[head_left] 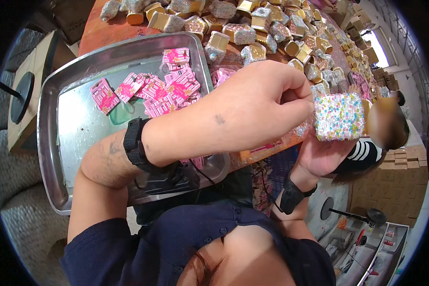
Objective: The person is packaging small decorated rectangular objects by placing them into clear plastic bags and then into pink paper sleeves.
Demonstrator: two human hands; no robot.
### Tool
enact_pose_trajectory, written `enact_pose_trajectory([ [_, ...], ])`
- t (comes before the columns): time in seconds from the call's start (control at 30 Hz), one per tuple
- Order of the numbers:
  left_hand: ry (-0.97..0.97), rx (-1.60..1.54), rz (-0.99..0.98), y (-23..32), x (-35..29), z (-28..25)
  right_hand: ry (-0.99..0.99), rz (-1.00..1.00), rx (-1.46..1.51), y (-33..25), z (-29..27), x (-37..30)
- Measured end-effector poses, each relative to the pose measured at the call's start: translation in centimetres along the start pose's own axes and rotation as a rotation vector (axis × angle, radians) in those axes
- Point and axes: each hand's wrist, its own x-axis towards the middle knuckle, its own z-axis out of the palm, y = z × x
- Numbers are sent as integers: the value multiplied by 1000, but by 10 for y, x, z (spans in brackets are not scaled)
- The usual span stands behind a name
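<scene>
A boxy piece [339, 117] covered in small white, pink, blue and yellow beads rests in my right hand [321, 155], which supports it from below. Reaching across from the left, my left hand [279, 97] has its thumb and fingertips pinched together beside the piece's left edge. Whatever those fingertips hold, if anything, is hidden. Beneath my left forearm lies a metal tray [50, 143] with several pink striped cards [155, 88] heaped in it. A green patch [122, 114] shows between some of the cards.
Many gold and glittery beaded pieces [252, 35] cover the orange-red table [102, 31] beyond the tray. Another person [367, 152] is at the right. A cardboard box [31, 95] stands at the left, and a shelf unit [372, 252] at lower right.
</scene>
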Motion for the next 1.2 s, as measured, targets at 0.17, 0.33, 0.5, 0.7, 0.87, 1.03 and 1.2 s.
enact_pose_trajectory([
  [0.17,-38,5,-23,1,0,-1,63,23,-52,-3,-5,-1],
  [0.33,-168,-6,-133,4,-3,-4,-60,47,9,-2,-17,6],
  [0.5,-89,82,-31,-1,-3,-2,-81,79,121,-1,-9,11],
  [0.7,44,199,16,-11,1,1,-202,-24,-32,7,-8,14],
  [0.87,206,418,303,-25,6,2,-95,53,-104,8,12,2],
  [1.03,303,642,637,-33,11,0,35,235,-92,5,29,-7],
  [1.2,282,810,709,-32,11,-2,53,466,123,-1,32,-3],
])
